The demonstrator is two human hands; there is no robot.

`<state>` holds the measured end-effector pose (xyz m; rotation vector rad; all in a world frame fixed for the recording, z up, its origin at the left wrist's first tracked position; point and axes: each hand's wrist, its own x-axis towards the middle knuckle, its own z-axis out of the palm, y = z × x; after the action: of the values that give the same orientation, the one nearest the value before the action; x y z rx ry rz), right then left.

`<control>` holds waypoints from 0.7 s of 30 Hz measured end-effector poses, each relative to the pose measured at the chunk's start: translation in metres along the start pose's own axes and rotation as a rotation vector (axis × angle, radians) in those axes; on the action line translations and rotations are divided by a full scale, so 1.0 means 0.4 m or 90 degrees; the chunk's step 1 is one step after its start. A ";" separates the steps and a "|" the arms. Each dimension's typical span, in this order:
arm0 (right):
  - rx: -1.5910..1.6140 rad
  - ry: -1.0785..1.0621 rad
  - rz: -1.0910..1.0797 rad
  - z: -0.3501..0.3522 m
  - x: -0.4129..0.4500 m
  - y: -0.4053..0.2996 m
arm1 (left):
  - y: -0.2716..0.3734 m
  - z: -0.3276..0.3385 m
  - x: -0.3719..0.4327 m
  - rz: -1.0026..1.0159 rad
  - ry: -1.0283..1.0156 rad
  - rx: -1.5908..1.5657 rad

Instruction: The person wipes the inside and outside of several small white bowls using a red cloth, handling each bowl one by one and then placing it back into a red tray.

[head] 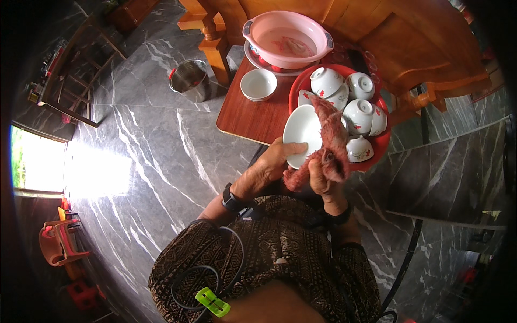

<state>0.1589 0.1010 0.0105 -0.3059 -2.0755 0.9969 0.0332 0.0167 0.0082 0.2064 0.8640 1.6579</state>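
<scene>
My left hand (278, 157) grips the rim of a white bowl (303, 129), its thumb pressed on the inside. In my right hand (321, 181) is a reddish, fuzzy cloth (331, 129), bunched up and lying against the bowl's right side. Beyond them a red plastic basin (297, 91) holds several white bowls (359, 113) with red flower prints, many turned upside down. To the left, a white bowl (258, 83) stands upright on the wooden table (246, 117), apparently stacked on another.
A pink plastic basin (288, 24) with water and a submerged cloth or bag stands at the table's back, on a wide dish. A metal bucket (194, 82) sits on the marbled floor (161, 133) to the left. Behind the table rises a carved wooden bench (396, 48).
</scene>
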 end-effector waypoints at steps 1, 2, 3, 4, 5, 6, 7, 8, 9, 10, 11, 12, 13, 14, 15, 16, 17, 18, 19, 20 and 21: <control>0.051 -0.007 0.023 -0.010 0.035 -0.033 | 0.004 -0.013 -0.005 0.005 0.004 0.000; 0.093 -0.015 0.037 -0.021 0.054 -0.045 | 0.010 -0.030 -0.006 -0.032 -0.046 0.047; 0.145 -0.049 0.047 -0.035 0.058 -0.037 | 0.013 -0.038 -0.008 -0.068 -0.095 0.093; 0.198 -0.082 0.060 -0.048 0.062 -0.028 | 0.009 -0.035 -0.009 -0.059 -0.076 0.115; 0.249 -0.116 0.076 -0.060 0.067 -0.020 | 0.011 -0.033 -0.014 -0.059 -0.075 0.114; 0.324 -0.072 0.127 -0.059 0.065 -0.021 | 0.015 -0.029 -0.015 -0.055 -0.082 0.144; 0.399 -0.027 0.178 -0.057 0.063 -0.022 | 0.017 -0.024 -0.017 -0.051 -0.089 0.174; 0.412 -0.050 0.195 -0.070 0.068 -0.024 | 0.018 -0.018 -0.018 -0.054 -0.090 0.162; 0.413 -0.051 0.195 -0.068 0.069 -0.023 | 0.014 -0.023 -0.018 -0.054 -0.089 0.162; 0.473 -0.025 0.255 -0.067 0.069 -0.023 | 0.008 -0.031 -0.015 -0.056 -0.088 0.173; 0.532 0.002 0.316 -0.066 0.070 -0.022 | 0.004 -0.038 -0.013 -0.059 -0.088 0.185; 0.532 0.004 0.316 -0.066 0.073 -0.019 | 0.004 -0.039 -0.013 -0.057 -0.091 0.199; 0.608 -0.001 0.389 -0.067 0.077 -0.012 | 0.007 -0.037 -0.015 -0.059 -0.092 0.200; 0.683 -0.006 0.461 -0.069 0.082 -0.006 | 0.012 -0.032 -0.019 -0.068 -0.082 0.246; 0.760 -0.017 0.535 -0.067 0.085 -0.001 | 0.016 -0.029 -0.027 -0.073 -0.068 0.290; 0.827 -0.058 0.557 -0.073 0.088 -0.010 | 0.014 -0.026 -0.034 -0.062 -0.021 0.329; 0.829 -0.061 0.558 -0.065 0.069 0.008 | 0.014 -0.020 -0.039 -0.061 -0.018 0.329; 0.704 0.005 0.480 -0.052 0.034 0.034 | 0.017 -0.008 -0.045 -0.025 -0.006 0.332; 0.578 0.069 0.402 -0.047 0.017 0.030 | 0.019 -0.002 -0.046 0.009 0.007 0.335; 0.442 0.051 0.275 -0.048 0.009 0.020 | 0.021 -0.010 -0.039 0.009 0.007 0.335; 0.303 0.060 0.155 -0.047 0.008 -0.004 | 0.021 -0.028 -0.027 -0.045 -0.017 0.344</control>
<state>0.1710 0.1120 0.0204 -0.3533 -1.6767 1.5524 0.0234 0.0020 0.0091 0.5601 1.2715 1.3237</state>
